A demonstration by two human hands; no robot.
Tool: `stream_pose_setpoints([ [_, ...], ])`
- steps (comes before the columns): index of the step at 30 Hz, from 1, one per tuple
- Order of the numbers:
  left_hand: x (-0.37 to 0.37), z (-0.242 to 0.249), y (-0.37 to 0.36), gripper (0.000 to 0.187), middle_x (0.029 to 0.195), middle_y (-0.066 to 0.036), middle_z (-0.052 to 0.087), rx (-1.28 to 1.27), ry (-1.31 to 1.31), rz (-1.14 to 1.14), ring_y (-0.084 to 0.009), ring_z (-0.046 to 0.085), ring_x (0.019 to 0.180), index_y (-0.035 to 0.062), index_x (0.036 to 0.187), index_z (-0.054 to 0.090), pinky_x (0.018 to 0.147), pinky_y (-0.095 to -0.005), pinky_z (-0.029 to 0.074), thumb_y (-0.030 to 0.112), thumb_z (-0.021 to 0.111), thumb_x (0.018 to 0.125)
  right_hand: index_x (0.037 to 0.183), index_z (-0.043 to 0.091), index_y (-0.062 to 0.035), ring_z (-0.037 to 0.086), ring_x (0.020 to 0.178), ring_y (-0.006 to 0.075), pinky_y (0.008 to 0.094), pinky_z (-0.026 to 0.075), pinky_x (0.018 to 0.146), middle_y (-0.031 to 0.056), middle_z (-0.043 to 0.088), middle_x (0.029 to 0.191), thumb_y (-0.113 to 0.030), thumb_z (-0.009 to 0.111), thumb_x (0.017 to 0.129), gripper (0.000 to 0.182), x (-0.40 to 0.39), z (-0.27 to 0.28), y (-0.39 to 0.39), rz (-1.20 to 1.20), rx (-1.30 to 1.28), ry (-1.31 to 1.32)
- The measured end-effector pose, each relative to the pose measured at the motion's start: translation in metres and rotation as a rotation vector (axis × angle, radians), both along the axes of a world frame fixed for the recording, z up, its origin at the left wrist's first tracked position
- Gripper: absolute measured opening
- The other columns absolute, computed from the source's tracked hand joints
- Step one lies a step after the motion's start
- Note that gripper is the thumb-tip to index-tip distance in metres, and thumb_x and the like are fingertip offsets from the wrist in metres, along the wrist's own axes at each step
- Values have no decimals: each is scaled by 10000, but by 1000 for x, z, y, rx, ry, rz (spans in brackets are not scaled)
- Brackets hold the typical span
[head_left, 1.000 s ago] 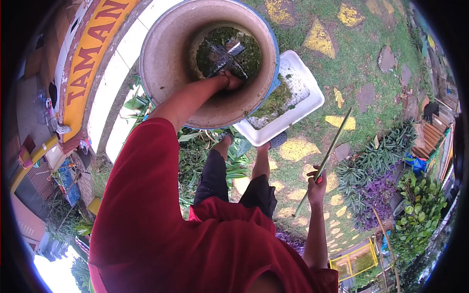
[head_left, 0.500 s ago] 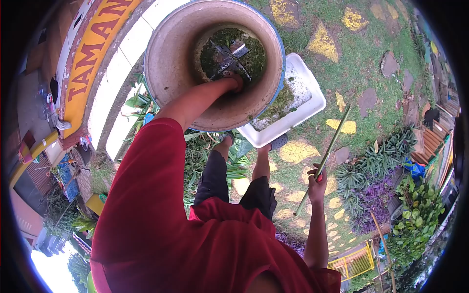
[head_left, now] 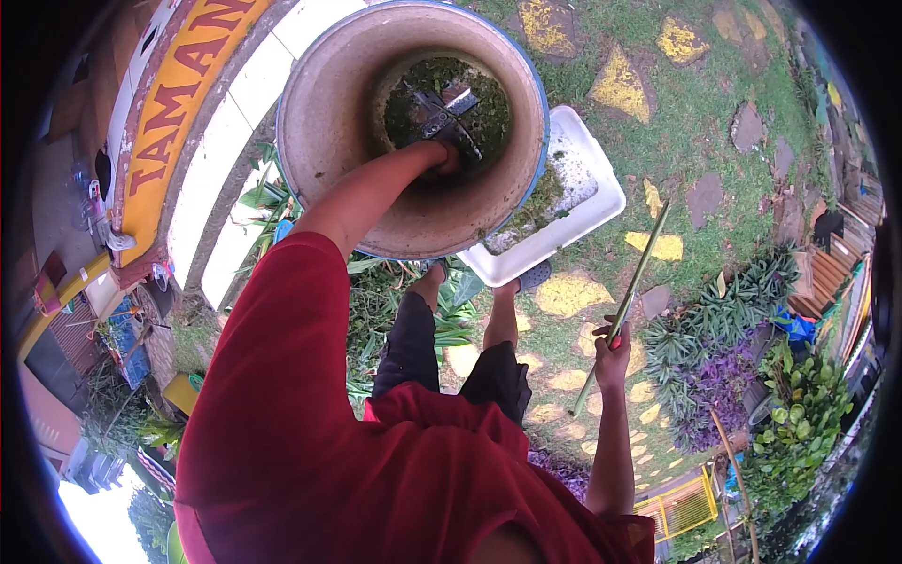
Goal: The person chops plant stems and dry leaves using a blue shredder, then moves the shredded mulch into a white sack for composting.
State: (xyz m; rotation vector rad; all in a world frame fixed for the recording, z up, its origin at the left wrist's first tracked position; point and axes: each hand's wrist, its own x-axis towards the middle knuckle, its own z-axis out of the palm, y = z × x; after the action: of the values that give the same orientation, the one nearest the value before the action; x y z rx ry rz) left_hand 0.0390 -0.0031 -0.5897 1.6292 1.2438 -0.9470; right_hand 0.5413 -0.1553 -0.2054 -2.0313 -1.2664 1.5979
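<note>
My left hand [head_left: 445, 158] reaches down inside a deep round drum [head_left: 324, 122] with a blue rim. It is beside a dark cross-shaped metal piece [head_left: 449, 115] at the bottom, and its fingers are mostly hidden in shade. Bits of chopped green plant [head_left: 484, 80] surround the metal cross. Away to the right, my right hand [head_left: 613, 355] is closed around a long thin green stick [head_left: 645, 254], held slanting. Something small and red shows at that hand, too little of it to name. A white tray [head_left: 592, 211] holding chopped green bits stands beside the drum, partly covered by it.
Grass with yellow-painted stepping stones [head_left: 620, 83] spreads to the right. A curved orange wall [head_left: 178, 103] with lettering runs along the left. Plants [head_left: 700, 329] and a yellow metal frame [head_left: 681, 505] stand at the lower right. My feet are close to the tray.
My left hand has shifted slightly left and up inside the drum, and the forearm has moved a little with it. The right hand and stick are nearly unchanged.
</note>
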Motion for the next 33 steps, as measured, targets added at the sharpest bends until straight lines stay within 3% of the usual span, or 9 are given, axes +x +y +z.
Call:
stream_pose_setpoints([
  [9, 8, 114, 3, 310, 1102, -181, 715, -65, 123, 650, -301, 695, 1016, 90, 937, 767, 848, -431, 540, 249, 696, 681, 1240, 552, -64, 468, 664, 76, 243, 402, 600, 56, 625, 905, 55, 514, 789, 468, 1, -4, -13, 7, -42, -12],
  [12, 14, 64, -20, 355, 1176, -222, 682, 256, 294, 641, -326, 672, 1087, 62, 982, 752, 867, -443, 533, 251, 686, 689, 1240, 544, -63, 440, 621, 64, 237, 371, 558, 43, 621, 897, 51, 485, 763, 493, 1, -10, -17, 4, -12, -8],
  [15, -2, 61, 1, 394, 1261, -213, 650, -63, 99, 400, -335, 634, 1174, 58, 1055, 744, 932, -456, 515, 251, 681, 717, 1233, 548, -65, 463, 660, 76, 242, 395, 600, 59, 634, 909, 61, 506, 788, 465, 1, -13, -17, -6, -35, -3],
  [18, 11, 58, -5, 402, 1267, -180, 656, 30, 104, 246, -349, 631, 1182, 95, 1118, 740, 937, -484, 522, 240, 693, 746, 1232, 548, -67, 460, 658, 74, 243, 388, 595, 59, 637, 908, 65, 505, 786, 467, 1, -14, -16, -28, -64, 12],
  [22, 16, 51, 0, 353, 1269, -148, 666, -65, 108, 293, -353, 637, 1179, 136, 1131, 747, 935, -504, 530, 229, 677, 798, 1236, 547, -69, 458, 657, 76, 246, 384, 592, 58, 638, 907, 61, 508, 786, 470, 1, -11, -13, 1, -13, 11],
  [24, 17, 23, -7, 325, 1263, -117, 679, 29, 128, -112, -336, 657, 1150, 137, 1121, 751, 895, -513, 546, 215, 658, 820, 1237, 548, -69, 452, 655, 77, 246, 382, 592, 56, 636, 905, 59, 508, 786, 470, 3, -15, -14, -42, -57, 26],
  [27, 16, 82, -8, 331, 1242, -108, 691, 222, 174, 29, -328, 676, 1110, 134, 1127, 750, 883, -533, 549, 188, 651, 815, 1237, 549, -67, 449, 651, 76, 246, 380, 588, 56, 633, 903, 59, 506, 782, 473, 2, -16, -12, -11, -17, 20],
  [30, -12, 73, -14, 348, 1178, -126, 714, 300, -18, 226, -307, 699, 1045, 139, 1103, 761, 853, -532, 558, 204, 692, 768, 1235, 550, -66, 449, 648, 73, 245, 380, 587, 55, 631, 901, 61, 507, 777, 477, 3, -17, -10, -23, -44, 20],
  [33, -11, 61, -22, 334, 1149, -123, 718, 224, 36, 352, -296, 701, 1024, 142, 1074, 763, 845, -508, 560, 211, 701, 753, 1237, 549, -64, 454, 649, 75, 247, 386, 590, 57, 631, 905, 60, 507, 775, 480, 5, -18, -8, -19, -52, 6],
])
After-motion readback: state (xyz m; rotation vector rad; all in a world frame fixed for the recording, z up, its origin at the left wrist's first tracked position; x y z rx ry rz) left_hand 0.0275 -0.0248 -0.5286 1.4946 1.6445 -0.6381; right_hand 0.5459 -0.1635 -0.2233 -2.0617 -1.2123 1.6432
